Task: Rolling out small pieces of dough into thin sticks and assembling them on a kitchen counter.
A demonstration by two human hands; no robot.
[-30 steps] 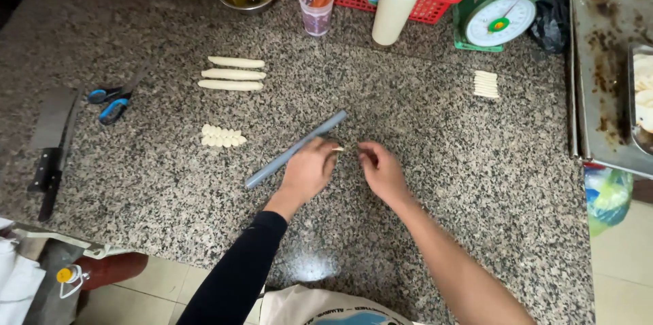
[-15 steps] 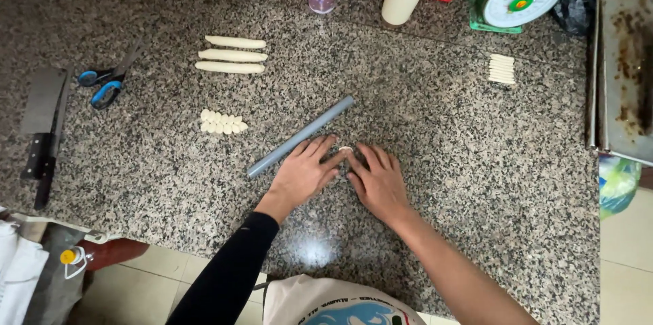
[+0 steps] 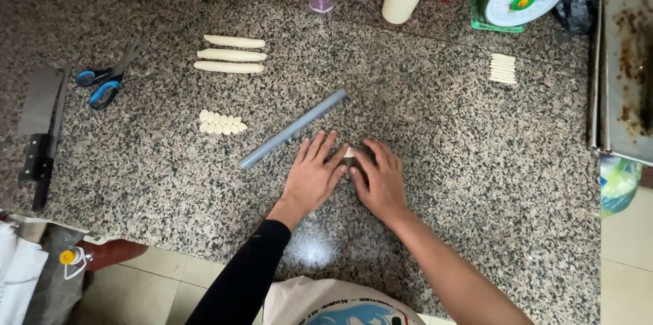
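The left hand [image 3: 313, 175] and right hand [image 3: 382, 179] lay flat, fingers spread, pressed together over a small pale dough piece [image 3: 349, 156] on the speckled granite table [image 3: 442, 128]. Even, light palm pressure would probably shape it best. A grey plastic rolling tube [image 3: 294, 128] lay just beside the left hand's fingers.

Black long sleeve on left arm [image 3: 248, 277], right arm [image 3: 456, 270] bare
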